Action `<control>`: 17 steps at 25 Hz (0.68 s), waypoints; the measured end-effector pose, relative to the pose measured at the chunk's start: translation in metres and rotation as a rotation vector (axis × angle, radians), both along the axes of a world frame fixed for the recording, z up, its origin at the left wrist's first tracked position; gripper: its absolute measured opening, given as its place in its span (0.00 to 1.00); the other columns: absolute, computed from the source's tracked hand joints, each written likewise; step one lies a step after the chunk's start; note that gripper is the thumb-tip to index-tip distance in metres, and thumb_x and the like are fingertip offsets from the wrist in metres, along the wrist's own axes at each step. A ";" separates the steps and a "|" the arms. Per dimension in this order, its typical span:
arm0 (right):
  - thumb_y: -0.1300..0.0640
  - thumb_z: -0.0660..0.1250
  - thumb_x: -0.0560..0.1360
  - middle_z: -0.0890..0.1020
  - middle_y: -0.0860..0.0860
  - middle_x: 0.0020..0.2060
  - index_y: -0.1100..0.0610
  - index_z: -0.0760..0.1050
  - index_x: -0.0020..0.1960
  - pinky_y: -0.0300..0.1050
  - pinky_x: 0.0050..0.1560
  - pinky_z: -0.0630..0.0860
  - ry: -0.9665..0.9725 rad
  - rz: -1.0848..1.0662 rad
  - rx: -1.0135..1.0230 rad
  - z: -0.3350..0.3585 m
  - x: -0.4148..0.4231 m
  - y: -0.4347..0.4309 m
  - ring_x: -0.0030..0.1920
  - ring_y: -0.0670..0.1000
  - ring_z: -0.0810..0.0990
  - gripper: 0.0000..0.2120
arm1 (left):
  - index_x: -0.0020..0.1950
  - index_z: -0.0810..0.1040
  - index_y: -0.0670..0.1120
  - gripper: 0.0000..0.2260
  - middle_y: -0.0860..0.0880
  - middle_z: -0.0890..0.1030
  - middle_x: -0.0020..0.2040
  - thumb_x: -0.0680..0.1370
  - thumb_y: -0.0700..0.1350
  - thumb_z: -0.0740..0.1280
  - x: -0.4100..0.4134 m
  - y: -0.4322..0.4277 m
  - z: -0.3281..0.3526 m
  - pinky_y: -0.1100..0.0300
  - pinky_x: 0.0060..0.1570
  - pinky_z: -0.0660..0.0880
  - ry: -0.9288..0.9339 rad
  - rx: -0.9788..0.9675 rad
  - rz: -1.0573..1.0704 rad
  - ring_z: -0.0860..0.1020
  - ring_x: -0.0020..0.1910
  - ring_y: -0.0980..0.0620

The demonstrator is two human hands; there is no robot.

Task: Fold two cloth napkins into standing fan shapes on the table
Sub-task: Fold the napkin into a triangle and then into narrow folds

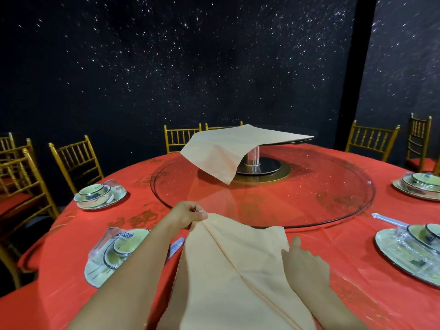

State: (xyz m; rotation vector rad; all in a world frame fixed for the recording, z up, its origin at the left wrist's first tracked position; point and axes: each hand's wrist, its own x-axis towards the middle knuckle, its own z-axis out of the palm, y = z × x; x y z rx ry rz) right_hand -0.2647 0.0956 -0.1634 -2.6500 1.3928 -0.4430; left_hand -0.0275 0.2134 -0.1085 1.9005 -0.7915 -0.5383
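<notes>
A peach cloth napkin [233,270] lies on the red tablecloth in front of me, with a raised pleat running along its length from the far end towards me. My left hand [188,215] pinches the far end of that pleat between thumb and fingers. My right hand [307,265] rests on the napkin's right edge, thumb pointing up, fingers curled on the cloth. A second peach napkin [228,148] is draped over the small raised turntable at the table's centre, one corner hanging down to the glass.
The round table [333,246] carries a large glass lazy Susan [321,194]. Wrapped place settings sit at the left [100,194], near left [114,253], right [414,251] and far right [419,184]. Gold chairs [76,160] ring the table.
</notes>
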 end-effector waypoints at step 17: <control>0.61 0.66 0.73 0.85 0.57 0.41 0.62 0.81 0.44 0.46 0.48 0.78 -0.830 0.421 0.198 0.153 0.029 0.066 0.43 0.56 0.83 0.06 | 0.36 0.73 0.40 0.10 0.48 0.73 0.22 0.76 0.33 0.62 -0.125 0.018 0.122 0.69 0.19 0.69 0.257 -0.361 -0.008 0.69 0.16 0.57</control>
